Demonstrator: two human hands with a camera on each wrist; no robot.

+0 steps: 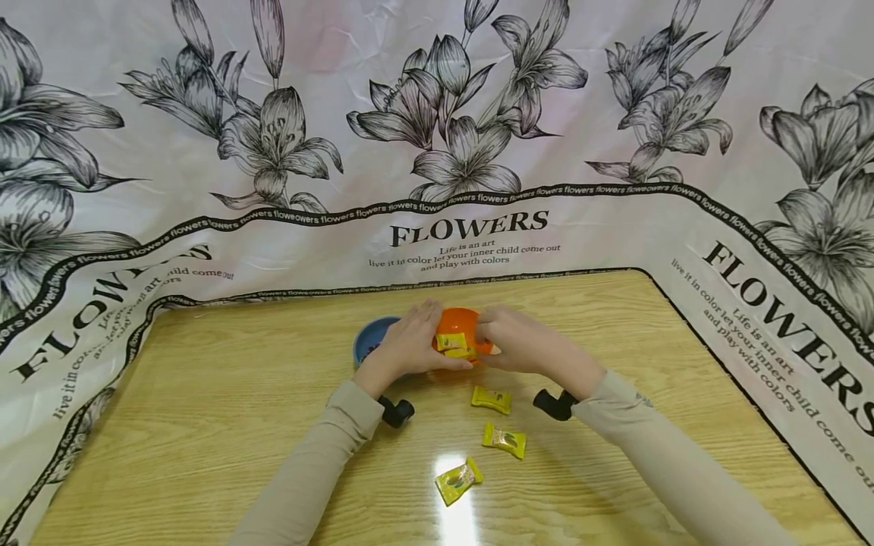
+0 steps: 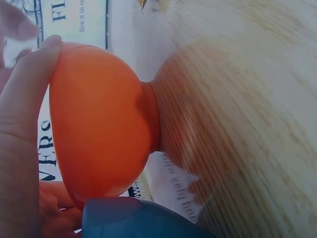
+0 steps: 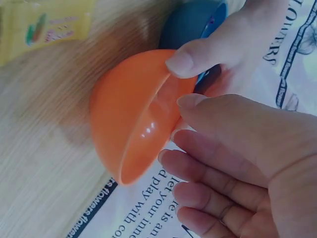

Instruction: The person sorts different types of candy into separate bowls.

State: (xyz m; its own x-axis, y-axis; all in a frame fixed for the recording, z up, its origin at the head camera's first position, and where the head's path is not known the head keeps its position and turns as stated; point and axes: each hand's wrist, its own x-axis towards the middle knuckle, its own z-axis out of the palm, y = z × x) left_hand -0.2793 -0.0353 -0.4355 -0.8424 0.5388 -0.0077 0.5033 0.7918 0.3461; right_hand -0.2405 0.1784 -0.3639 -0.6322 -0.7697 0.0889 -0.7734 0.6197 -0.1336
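The tabletop (image 1: 239, 394) fills the lower part of my head view. Near its centre, my left hand (image 1: 410, 345) grips the orange bowl (image 1: 459, 320), thumb over the rim; I'd hold that grip light but firm so the bowl can't tip. My right hand (image 1: 517, 339) is at the bowl's right side, fingers loosely bent with nothing visible between them; I can't tell whether they touch the rim. The blue bowl (image 1: 369, 336) sits just left, partly behind my left hand, so that wrist should avoid nudging it. Yellow packets (image 1: 451, 341) lie inside the orange bowl; three loose packets (image 1: 504, 440) trail toward the lower edge, best pinched by a flat end and released low inside the rim.
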